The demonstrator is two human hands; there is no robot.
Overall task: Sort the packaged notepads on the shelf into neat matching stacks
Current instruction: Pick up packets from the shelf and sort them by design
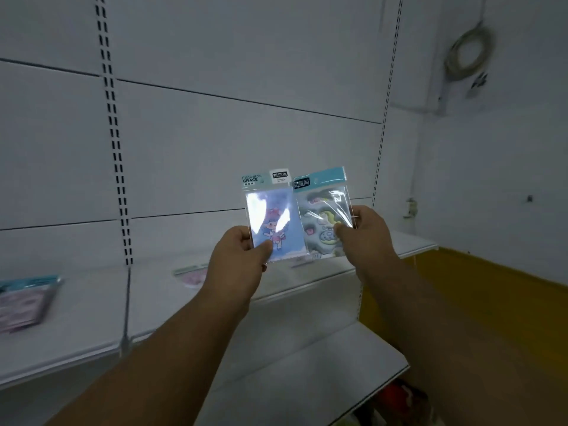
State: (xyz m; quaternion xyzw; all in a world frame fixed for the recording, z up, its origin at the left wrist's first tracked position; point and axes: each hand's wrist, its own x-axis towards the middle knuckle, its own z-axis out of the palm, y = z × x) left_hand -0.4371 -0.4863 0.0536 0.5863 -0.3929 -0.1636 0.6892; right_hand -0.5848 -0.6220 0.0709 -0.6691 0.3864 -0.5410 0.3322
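I hold two packaged notepads up side by side above the white shelf. My left hand grips the lower left corner of a blue notepad with a cartoon girl, in a clear bag with a teal header. My right hand pinches the right edge of a grey-green notepad with a unicorn and clouds. A pink packaged notepad lies flat on the shelf behind my left wrist. A stack of pink packaged notepads lies at the shelf's far left.
The white back panel has slotted uprights. A lower white shelf juts out below my arms, with dark and red items under it. A yellow band runs along the right wall's base. A coiled cable hangs top right.
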